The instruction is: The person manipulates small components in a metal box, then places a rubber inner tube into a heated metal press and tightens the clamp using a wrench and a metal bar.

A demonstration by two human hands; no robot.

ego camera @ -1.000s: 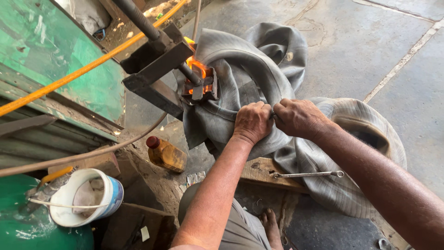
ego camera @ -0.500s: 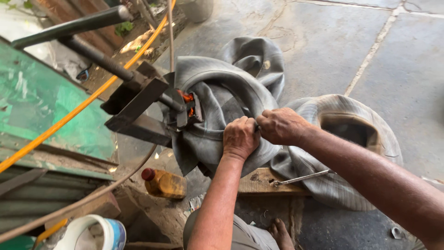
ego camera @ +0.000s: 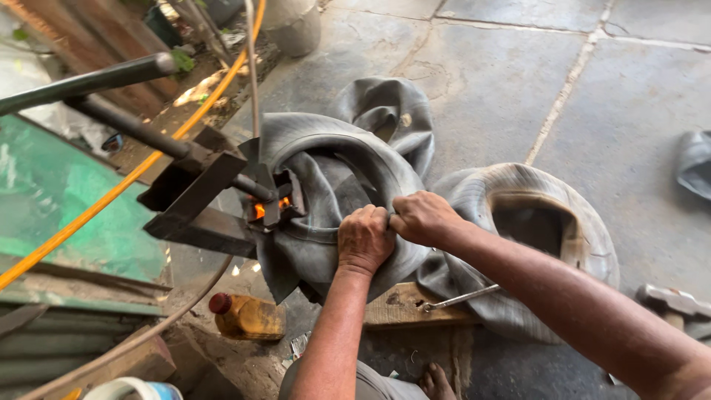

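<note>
Rubber inner tube (ego camera: pixel 333 185) (grey, clamped in a glowing press (ego camera: pixel 270 207)) gripped tight by left hand (ego camera: pixel 364 241) and right hand (ego camera: pixel 422 217)

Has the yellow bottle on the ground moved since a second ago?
No. The yellow bottle lies beside the same wooden plank below the rubber tube; only the camera shifted.

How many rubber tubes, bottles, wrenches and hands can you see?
Rubber tubes: 2, the dark tube and the worn tube
Bottles: 1, yellow bottle
Wrenches: 1, wrench
Hands: 2, left hand, right hand
Total: 6
</note>
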